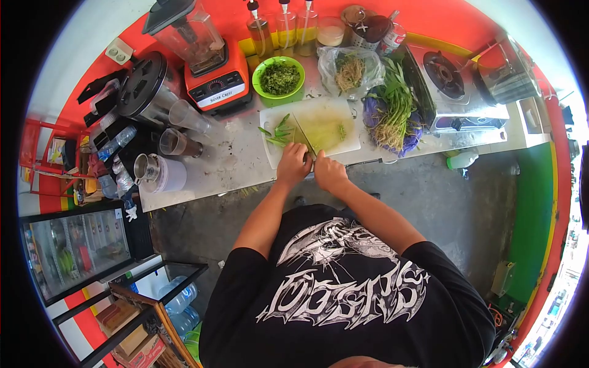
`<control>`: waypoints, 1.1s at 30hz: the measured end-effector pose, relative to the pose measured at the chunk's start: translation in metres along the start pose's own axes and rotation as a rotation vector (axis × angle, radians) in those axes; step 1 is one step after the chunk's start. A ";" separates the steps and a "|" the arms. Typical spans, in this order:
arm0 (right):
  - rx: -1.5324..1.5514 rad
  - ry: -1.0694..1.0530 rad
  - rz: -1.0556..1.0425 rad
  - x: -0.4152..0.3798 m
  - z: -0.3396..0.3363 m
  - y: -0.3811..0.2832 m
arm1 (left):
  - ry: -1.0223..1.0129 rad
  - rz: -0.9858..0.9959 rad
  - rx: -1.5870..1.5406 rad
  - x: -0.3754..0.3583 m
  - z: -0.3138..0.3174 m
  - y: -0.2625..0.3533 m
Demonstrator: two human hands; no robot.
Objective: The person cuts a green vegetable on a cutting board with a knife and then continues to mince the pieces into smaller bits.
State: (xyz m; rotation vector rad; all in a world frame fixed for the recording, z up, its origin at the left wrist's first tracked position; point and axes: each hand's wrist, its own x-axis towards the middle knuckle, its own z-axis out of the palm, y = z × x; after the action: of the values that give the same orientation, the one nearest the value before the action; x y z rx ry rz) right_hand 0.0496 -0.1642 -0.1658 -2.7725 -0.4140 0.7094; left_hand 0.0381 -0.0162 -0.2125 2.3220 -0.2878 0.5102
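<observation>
My right hand (pixel 330 172) is closed around the handle of a kitchen knife (pixel 302 132), whose blade points away from me over the white cutting board (pixel 351 143). Close by on the left, my left hand (pixel 295 163) has its fingers curled on green stalks (pixel 279 132) beside the blade. Its fingertips are partly hidden. A few chopped green bits (pixel 342 130) lie on the right part of the board, whose middle is stained yellow-green.
Behind the board stand a lime-green bowl (pixel 299 86) of chopped greens and a plastic bag (pixel 370 63) holding roots. A bundle of leafy greens (pixel 392 110) lies right, before a gas stove (pixel 469 110). An orange blender (pixel 216 80) and a glass jug (pixel 147 168) stand left.
</observation>
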 end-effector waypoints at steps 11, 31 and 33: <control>-0.042 0.025 -0.009 0.000 0.007 0.001 | -0.021 -0.028 -0.038 -0.001 0.000 -0.002; 0.080 0.174 -0.035 0.009 -0.030 0.090 | 0.015 -0.384 0.360 0.017 0.026 0.037; 0.113 0.173 -0.059 0.005 -0.035 0.091 | 0.008 -0.519 0.235 0.023 0.035 0.039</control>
State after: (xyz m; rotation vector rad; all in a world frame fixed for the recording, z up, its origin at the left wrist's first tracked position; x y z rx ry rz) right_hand 0.0901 -0.2529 -0.1657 -2.6759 -0.4051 0.4596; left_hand 0.0550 -0.0696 -0.2013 2.4906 0.3942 0.3013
